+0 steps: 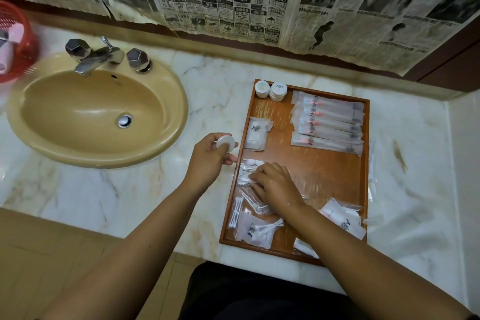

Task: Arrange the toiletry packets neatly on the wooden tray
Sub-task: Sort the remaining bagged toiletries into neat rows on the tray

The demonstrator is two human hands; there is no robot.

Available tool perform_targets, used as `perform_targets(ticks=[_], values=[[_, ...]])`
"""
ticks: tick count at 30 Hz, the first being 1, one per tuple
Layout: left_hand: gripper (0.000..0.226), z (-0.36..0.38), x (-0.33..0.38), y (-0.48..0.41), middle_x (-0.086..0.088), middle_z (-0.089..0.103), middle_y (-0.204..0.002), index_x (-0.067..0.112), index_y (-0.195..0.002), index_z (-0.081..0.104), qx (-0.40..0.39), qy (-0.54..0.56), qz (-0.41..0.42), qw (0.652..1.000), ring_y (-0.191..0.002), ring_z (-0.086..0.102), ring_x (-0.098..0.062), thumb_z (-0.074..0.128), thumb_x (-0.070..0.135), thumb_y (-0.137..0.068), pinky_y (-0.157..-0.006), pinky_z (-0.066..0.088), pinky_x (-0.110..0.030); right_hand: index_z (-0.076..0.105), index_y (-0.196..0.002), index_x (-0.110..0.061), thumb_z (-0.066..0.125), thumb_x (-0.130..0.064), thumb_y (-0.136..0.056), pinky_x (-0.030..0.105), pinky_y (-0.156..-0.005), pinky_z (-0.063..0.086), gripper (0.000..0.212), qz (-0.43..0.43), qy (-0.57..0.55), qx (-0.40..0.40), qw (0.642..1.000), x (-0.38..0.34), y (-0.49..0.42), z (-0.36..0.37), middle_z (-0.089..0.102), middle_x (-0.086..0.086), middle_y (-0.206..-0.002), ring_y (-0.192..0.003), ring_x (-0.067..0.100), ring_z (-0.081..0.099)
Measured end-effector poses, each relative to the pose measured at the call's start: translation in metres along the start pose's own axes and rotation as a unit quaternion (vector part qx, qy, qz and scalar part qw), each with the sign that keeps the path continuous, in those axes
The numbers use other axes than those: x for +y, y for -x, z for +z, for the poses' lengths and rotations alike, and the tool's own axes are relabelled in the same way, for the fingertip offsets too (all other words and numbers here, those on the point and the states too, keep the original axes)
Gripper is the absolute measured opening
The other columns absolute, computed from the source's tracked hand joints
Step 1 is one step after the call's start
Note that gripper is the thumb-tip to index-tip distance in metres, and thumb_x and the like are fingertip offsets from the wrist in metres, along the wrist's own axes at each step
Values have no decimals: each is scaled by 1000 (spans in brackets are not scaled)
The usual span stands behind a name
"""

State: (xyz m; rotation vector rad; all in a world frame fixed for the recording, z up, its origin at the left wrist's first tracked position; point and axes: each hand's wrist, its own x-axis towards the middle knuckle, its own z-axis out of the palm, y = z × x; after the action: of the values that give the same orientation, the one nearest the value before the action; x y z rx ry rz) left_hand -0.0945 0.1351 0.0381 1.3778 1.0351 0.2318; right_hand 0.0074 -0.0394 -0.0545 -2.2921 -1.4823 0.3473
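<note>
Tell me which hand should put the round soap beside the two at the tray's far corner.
Left. The left hand already pinches the round soap just outside the left edge of the tray, the side where the two round soaps sit. The right hand is down on the swab packets.

The rectangular wooden tray (335, 179) lies flat, with two round white packets (271, 91) at its far-left corner, overlapping long toothbrush packets (327, 122) far right, a white sachet (257, 134) mid-left, clear cotton-bud packets (249, 226) jumbled near-left, and a third round packet (225, 142) held just beside its left rim.
</note>
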Motion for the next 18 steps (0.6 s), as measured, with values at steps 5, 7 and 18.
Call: perform_targets(ticks=[5, 7, 18], values=[[21, 2, 1, 0, -8, 75, -107, 17, -112, 66, 2, -3, 8, 1000, -78, 76, -29, 51, 8, -100, -82, 62, -38, 79, -103, -25, 78, -25, -86, 39, -83, 44, 17, -13, 7, 5, 1000, 0, -1, 1, 65, -2, -102, -97, 22, 58], [22, 4, 2, -1, -11, 72, -107, 17, -112, 67, 1, -8, 13, 1000, -79, 76, -27, 51, 7, -99, -82, 62, -38, 78, -104, -25, 78, -29, -86, 39, -86, 43, 19, -7, -2, 4, 1000, -2, -1, -5, 64, -3, -104, -100, 22, 58], [23, 17, -8, -8, -3, 66, -107, 10, -101, 69, -77, -310, 422, 848, -98, 65, -14, 77, -4, -84, -81, 53, -29, 77, -104, -13, 72, -40, -91, 20, -56, 43, 30, 369, -554, -42, 745, -9, -35, -108, 78, 13, -96, -65, 10, 58]])
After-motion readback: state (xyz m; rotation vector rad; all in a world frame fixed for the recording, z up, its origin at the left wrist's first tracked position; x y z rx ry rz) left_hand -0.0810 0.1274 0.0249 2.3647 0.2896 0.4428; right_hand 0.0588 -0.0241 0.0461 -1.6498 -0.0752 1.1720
